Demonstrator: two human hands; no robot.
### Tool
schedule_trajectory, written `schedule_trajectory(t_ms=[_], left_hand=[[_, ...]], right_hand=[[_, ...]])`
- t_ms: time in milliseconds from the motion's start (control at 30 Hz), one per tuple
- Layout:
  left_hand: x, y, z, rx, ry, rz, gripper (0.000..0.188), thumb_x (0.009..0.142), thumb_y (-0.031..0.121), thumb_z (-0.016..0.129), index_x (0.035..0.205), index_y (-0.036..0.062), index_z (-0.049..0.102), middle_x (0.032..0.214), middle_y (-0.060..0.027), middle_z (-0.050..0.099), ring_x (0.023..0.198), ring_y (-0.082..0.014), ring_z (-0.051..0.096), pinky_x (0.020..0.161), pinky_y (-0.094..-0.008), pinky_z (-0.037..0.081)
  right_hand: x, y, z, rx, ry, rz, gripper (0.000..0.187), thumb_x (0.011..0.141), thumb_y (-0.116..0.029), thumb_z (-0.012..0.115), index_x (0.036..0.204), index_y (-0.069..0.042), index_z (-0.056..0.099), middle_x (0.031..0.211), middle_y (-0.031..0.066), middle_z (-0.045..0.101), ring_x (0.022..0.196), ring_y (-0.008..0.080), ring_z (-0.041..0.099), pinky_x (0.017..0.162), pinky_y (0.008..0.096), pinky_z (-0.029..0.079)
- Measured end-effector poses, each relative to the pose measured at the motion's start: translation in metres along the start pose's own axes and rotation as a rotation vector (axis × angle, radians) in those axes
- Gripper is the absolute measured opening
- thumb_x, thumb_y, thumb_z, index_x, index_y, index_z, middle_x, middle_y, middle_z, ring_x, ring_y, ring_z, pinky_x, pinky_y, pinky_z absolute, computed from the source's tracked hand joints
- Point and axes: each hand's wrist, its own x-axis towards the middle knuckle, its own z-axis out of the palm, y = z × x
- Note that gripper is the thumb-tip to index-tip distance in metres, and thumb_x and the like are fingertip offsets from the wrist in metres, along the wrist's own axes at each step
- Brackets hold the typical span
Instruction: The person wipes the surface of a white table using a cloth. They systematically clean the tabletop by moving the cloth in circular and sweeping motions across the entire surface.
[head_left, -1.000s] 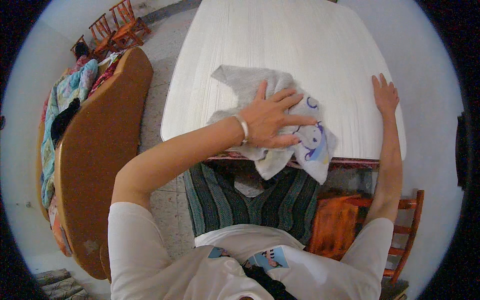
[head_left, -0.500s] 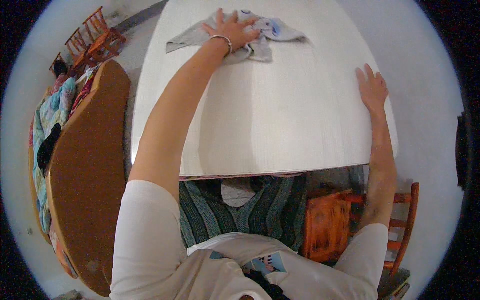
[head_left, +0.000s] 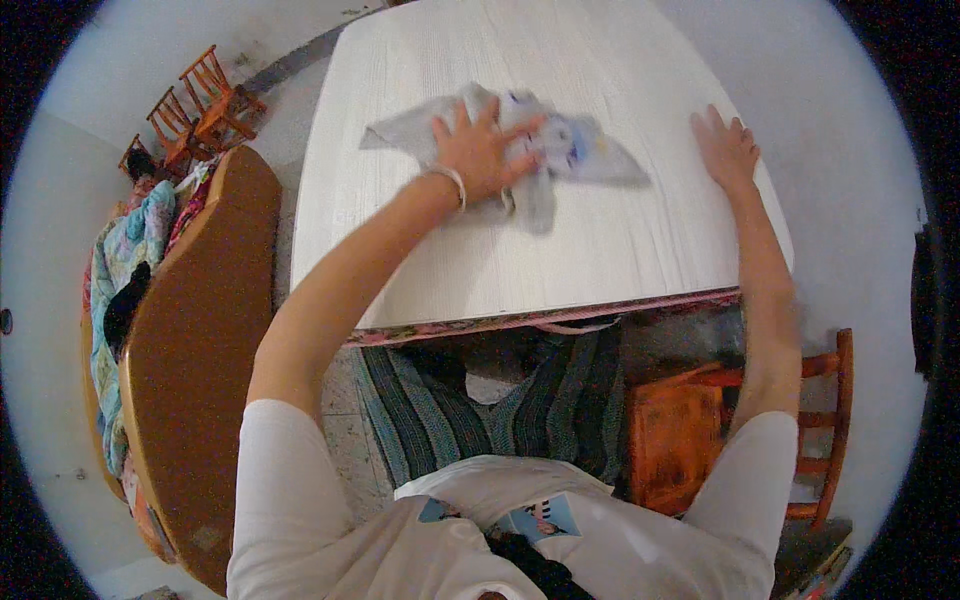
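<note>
A white tabletop (head_left: 600,250) with fine grain lines lies in front of me. Spread across it is a crumpled grey cloth (head_left: 605,160) with a blue print. My left hand (head_left: 480,155), a light bracelet at the wrist, presses flat on the cloth with its fingers apart. The part of the cloth under the palm is hidden. My right hand (head_left: 727,150) rests palm down near the table's right edge, fingers stretched out and slightly blurred, with nothing in it.
Close by my right side stands a wooden chair (head_left: 680,440). On the left is a bed with a brown curved end board (head_left: 200,380) and a blue quilt (head_left: 140,235). Small wooden chairs (head_left: 215,105) stand at the far left. A pale wall (head_left: 850,210) runs along the right.
My left hand and the cloth under it have come nearer to me across the tabletop. My right hand stays by the right edge. The whole view has shifted slightly.
</note>
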Motion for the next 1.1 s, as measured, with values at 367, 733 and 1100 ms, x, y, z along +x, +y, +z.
schedule_trajectory(t_ms=[367,733,1100], left_hand=[[-0.065,0.070,-0.031,-0.138,-0.041,0.341,0.054,0.086,0.057,0.046,0.138,0.0427,0.038,0.147,-0.0218,0.026,0.130,-0.0555,0.022,0.096,-0.0751,0.016],[0.144,0.105,0.035,-0.067,-0.015,0.013,0.059,0.082,0.070,0.038,0.137,0.0495,0.033,0.148,-0.0121,0.028,0.134,-0.0490,0.021,0.098,-0.0754,0.012],[0.168,0.091,0.062,-0.027,-0.058,-0.052,0.060,0.083,0.068,0.038,0.139,0.0470,0.032,0.151,-0.0080,0.024,0.137,-0.0449,0.018,0.100,-0.0731,0.010]], right_hand=[[-0.021,0.133,0.005,0.337,-0.133,-0.047,0.062,0.095,-0.054,0.027,0.133,-0.009,0.047,0.134,0.0204,0.046,0.115,0.0354,0.051,0.096,0.0449,0.040],[-0.040,0.103,-0.015,0.891,-0.119,0.211,0.077,0.092,-0.063,0.027,0.118,0.002,0.059,0.116,0.0246,0.059,0.110,0.0354,0.054,0.096,0.0424,0.037],[-0.026,0.099,0.022,0.870,-0.151,0.236,0.083,0.089,-0.068,0.026,0.117,0.002,0.059,0.120,0.0281,0.056,0.115,0.0409,0.051,0.099,0.0447,0.036]])
